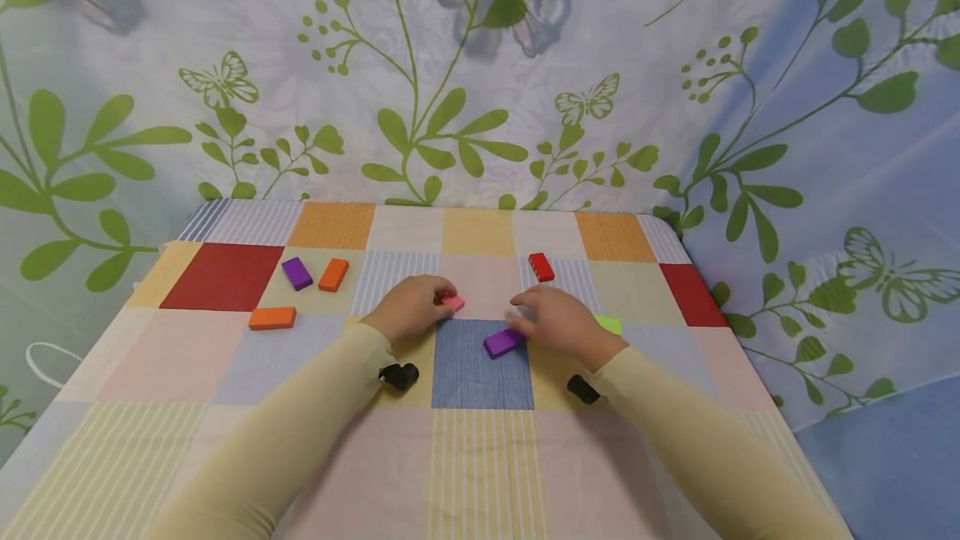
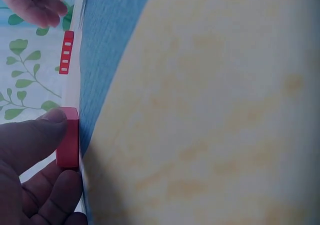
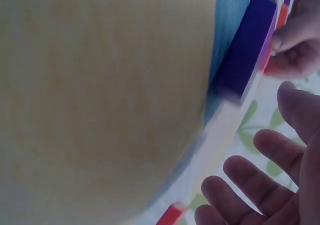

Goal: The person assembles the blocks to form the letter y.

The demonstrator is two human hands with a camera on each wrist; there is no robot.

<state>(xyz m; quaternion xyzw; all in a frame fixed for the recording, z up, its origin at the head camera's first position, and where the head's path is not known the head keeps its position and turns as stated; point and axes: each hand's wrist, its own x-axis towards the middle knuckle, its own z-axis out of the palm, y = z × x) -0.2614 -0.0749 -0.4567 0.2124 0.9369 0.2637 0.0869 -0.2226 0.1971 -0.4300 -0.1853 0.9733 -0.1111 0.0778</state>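
Observation:
My left hand [image 1: 422, 304] pinches a pink-red block [image 1: 453, 302] between thumb [image 2: 35, 135] and fingers on the cloth; the left wrist view shows that block [image 2: 68, 137] on its edge. My right hand [image 1: 546, 320] hovers just right of a purple block [image 1: 503, 342] on the blue square. In the right wrist view its fingers [image 3: 260, 185] are spread and hold nothing, with the purple block [image 3: 245, 50] just beyond them. A green block [image 1: 610, 324] peeks out from behind the right hand.
A red domino [image 1: 541, 267] lies beyond the hands. At the left lie a purple block [image 1: 297, 273] and two orange blocks [image 1: 333, 274] [image 1: 272, 317]. The patchwork table [image 1: 480, 473] is backed by a leaf-print curtain [image 1: 480, 65].

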